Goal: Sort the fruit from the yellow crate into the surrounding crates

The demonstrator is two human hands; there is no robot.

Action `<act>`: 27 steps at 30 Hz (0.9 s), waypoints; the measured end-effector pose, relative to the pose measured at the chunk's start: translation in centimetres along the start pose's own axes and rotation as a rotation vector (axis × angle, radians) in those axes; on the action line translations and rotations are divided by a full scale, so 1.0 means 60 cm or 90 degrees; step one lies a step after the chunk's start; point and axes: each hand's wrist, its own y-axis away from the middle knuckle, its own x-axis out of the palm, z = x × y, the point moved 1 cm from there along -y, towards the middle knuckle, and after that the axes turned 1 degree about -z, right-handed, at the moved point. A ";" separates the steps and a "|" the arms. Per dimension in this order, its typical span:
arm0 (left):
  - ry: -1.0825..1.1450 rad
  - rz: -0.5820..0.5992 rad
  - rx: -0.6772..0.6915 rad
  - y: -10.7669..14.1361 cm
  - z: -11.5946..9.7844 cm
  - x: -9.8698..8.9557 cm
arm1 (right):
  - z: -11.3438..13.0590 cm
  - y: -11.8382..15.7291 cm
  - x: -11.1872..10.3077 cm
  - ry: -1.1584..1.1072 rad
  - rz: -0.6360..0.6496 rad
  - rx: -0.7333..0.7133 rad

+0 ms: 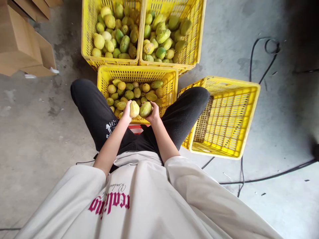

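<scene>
My left hand (pixel 127 113) is closed around a pale yellow fruit (pixel 135 109) that looks like a papaya. In my right hand (pixel 154 113) is a greener, oval papaya (pixel 145 109). The two fruits are side by side with a narrow gap between them, over the near part of a yellow plastic crate (pixel 137 69). Inside that crate, between my knees, lie several more yellow and green papayas (pixel 129 95). My fingers are partly hidden behind the fruits.
Two larger yellow crates, one at left (pixel 86 49) and one at right (pixel 196 43), stand beyond with more fruit. By my right knee is a tilted yellow crate (pixel 224 116) with its open side facing me. Cardboard boxes (pixel 20 43) and a black cable (pixel 261 181) lie on the concrete floor.
</scene>
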 end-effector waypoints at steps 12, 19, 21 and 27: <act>-0.081 -0.023 0.075 0.018 0.001 0.002 | 0.000 0.001 0.006 0.067 0.008 -0.065; -0.091 -0.125 0.061 0.004 -0.006 -0.007 | -0.008 -0.001 0.005 0.052 -0.041 -0.091; -0.091 -0.117 0.054 0.004 -0.004 -0.006 | -0.009 -0.003 0.005 0.054 -0.068 -0.098; -0.111 -0.082 0.035 0.013 -0.001 -0.002 | -0.004 0.007 0.005 0.049 -0.080 -0.050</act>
